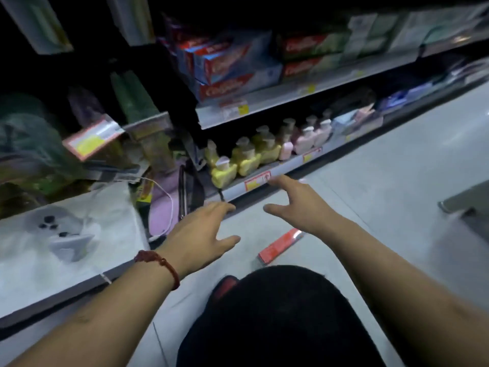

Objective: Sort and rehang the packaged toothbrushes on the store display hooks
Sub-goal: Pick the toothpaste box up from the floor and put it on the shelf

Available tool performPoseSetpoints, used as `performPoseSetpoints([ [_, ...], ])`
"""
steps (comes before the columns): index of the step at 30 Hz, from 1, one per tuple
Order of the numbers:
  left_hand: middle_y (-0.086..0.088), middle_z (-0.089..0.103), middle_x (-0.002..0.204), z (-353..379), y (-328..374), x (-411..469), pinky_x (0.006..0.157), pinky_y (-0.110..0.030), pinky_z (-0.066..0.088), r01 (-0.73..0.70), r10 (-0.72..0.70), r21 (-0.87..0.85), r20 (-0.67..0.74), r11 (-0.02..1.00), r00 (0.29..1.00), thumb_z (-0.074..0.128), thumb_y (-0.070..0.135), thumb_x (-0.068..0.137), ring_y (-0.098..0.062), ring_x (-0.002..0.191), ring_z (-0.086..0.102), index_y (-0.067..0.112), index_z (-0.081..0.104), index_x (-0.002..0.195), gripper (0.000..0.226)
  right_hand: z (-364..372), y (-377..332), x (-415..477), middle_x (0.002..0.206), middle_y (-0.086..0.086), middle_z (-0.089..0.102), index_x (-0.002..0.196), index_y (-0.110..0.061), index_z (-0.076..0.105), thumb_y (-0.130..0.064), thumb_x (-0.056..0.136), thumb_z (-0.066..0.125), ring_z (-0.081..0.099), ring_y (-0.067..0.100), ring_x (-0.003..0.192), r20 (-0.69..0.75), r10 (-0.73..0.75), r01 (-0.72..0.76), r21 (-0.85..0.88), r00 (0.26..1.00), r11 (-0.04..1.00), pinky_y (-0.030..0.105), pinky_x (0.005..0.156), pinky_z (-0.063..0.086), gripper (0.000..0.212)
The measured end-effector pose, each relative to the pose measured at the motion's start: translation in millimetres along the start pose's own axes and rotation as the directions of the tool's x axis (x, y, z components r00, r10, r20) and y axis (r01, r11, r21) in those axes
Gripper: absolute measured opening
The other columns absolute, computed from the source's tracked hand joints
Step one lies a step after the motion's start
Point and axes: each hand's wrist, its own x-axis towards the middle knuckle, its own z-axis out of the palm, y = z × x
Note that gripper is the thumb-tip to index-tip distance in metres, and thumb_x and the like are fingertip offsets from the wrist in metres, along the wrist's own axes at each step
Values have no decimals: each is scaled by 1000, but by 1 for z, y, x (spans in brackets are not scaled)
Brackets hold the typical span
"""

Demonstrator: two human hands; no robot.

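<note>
A long red package (280, 246), perhaps a toothbrush or toothpaste box, lies flat on the grey floor in front of my knee. My left hand (201, 231), with a red cord bracelet on the wrist, hovers over the floor with fingers spread and holds nothing. My right hand (296, 205) reaches forward above the red package, fingers spread, its fingertips near the bottom shelf's front edge (267, 178). Blurred hanging packages (132, 99) show dimly at the upper left.
Yellow and pink bottles (254, 152) line the bottom shelf. Red toothpaste boxes (232, 67) fill the shelf above. At left, a white surface (79, 260) carries a white game controller (63, 234); a pink bag (161, 207) and a black strap (190, 189) sit beside it.
</note>
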Motion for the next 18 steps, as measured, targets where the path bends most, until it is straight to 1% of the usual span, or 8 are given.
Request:
performPoseSetpoints([
  [3, 7, 56, 147, 41, -1, 33, 112, -34, 44, 30, -24, -70, 83, 997, 996, 72, 48, 92, -15, 134, 54, 27, 50, 147, 63, 22, 55, 1, 155, -2, 48, 150, -22, 45, -33, 95, 69, 47, 19, 139, 54, 161, -163, 25, 985, 986, 30, 109, 38, 61],
  [6, 6, 57, 145, 79, 0, 62, 110, -34, 45, 97, -80, -136, 125, 986, 989, 74, 42, 92, -15, 133, 54, 27, 51, 146, 60, 51, 102, 5, 151, -1, 51, 148, -21, 47, -30, 94, 70, 56, 21, 125, 87, 278, -285, 69, 957, 956, 32, 103, 44, 59],
  [8, 6, 56, 145, 108, 2, 80, 109, -34, 44, 106, -82, -116, 196, 988, 977, 72, 41, 93, -16, 133, 54, 27, 51, 145, 59, 70, 128, 11, 145, 1, 56, 146, -21, 49, -29, 94, 70, 60, 22, 116, 97, 340, -348, 76, 935, 934, 30, 96, 46, 57],
  [11, 2, 55, 145, 152, 1, 108, 109, -37, 46, 166, -131, -84, 319, 983, 939, 73, 39, 90, -19, 131, 55, 26, 49, 146, 62, 94, 160, 21, 138, 6, 60, 139, -16, 55, -20, 95, 66, 59, 24, 117, 102, 411, -418, 54, 906, 907, 25, 85, 40, 46],
  [13, -3, 54, 142, 180, -1, 125, 106, -41, 49, 212, -178, -45, 389, 976, 904, 76, 43, 86, -23, 127, 56, 25, 46, 147, 70, 106, 180, 28, 137, 9, 60, 137, -13, 56, -15, 95, 63, 58, 26, 121, 94, 462, -468, 56, 882, 882, 25, 86, 38, 42],
  [15, -4, 51, 140, 207, -3, 137, 103, -42, 50, 219, -207, 25, 447, 975, 870, 77, 49, 83, -26, 125, 56, 25, 43, 148, 78, 116, 197, 35, 139, 8, 58, 141, -15, 52, -15, 94, 63, 56, 25, 123, 89, 502, -508, 74, 860, 858, 22, 86, 35, 48],
  [16, -4, 51, 138, 219, -4, 141, 100, -42, 52, 209, -215, 65, 464, 976, 859, 76, 51, 83, -27, 123, 57, 24, 42, 148, 78, 119, 204, 39, 139, 8, 57, 142, -16, 50, -15, 94, 64, 56, 25, 123, 86, 518, -524, 82, 851, 848, 22, 87, 35, 50],
  [18, -4, 53, 134, 238, -5, 144, 94, -41, 54, 169, -210, 130, 459, 977, 863, 72, 50, 86, -28, 116, 59, 23, 46, 142, 67, 125, 216, 45, 137, 7, 58, 142, -17, 48, -15, 93, 65, 57, 24, 119, 77, 539, -545, 97, 838, 833, 24, 86, 37, 53],
])
